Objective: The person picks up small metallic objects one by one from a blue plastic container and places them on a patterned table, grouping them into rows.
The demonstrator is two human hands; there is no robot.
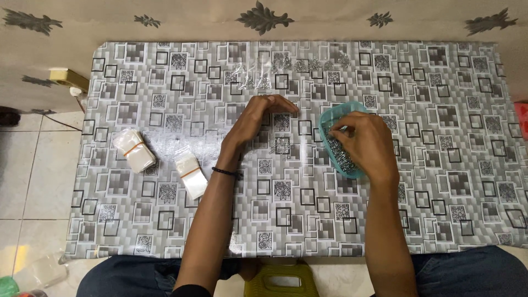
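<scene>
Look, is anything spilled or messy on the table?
Nothing looks spilled. The small metal pins sit inside the teal basket under the right hand, filled clear bags lie in a row, and two banded bag bundles lie neatly.

Home: tiled floor (22, 181), patterned oilcloth table (440, 181), floral wall covering (165, 27).

I count two bundles of small clear plastic bags at my left, each bound with a rubber band: one bundle (135, 149) nearer the table edge, the other bundle (191, 174) closer to my arm. One teal plastic basket (336, 144) of small metal pieces sits under my right hand (367, 142). Along the far side lies one row of filled little bags (291, 67); the glare keeps me from counting them. One black band (224, 172) circles my left wrist.
</scene>
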